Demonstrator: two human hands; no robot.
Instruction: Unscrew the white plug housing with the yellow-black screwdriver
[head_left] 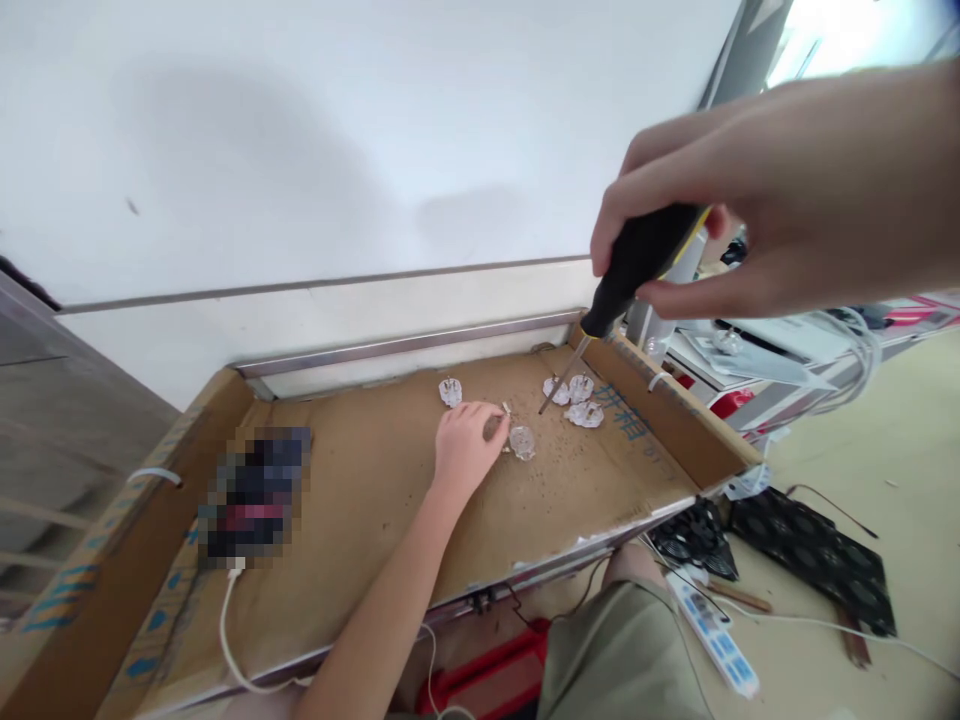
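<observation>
My right hand (697, 210) is raised at the upper right, closed round the black and yellow handle of a screwdriver (634, 265). Its metal shaft slants down, and the tip is over the cardboard near several small clear plastic pieces. My left hand (469, 440) rests low on the cardboard with its fingers curled in; what they hold, if anything, is hidden. Just right of those fingers lies a round clear piece (523, 442). Other clear pieces lie beyond, one (450, 391) behind my left hand and another (584, 414) at the right with metal parts showing.
A cardboard-lined tray (360, 480) with raised sides spans the workplace. A pixelated phone-like object (259, 490) with a white cable (225, 630) lies at left. Dark crumbs dot the cardboard. On the floor are a power strip (716, 640), black fans (817, 560) and a red container (495, 675).
</observation>
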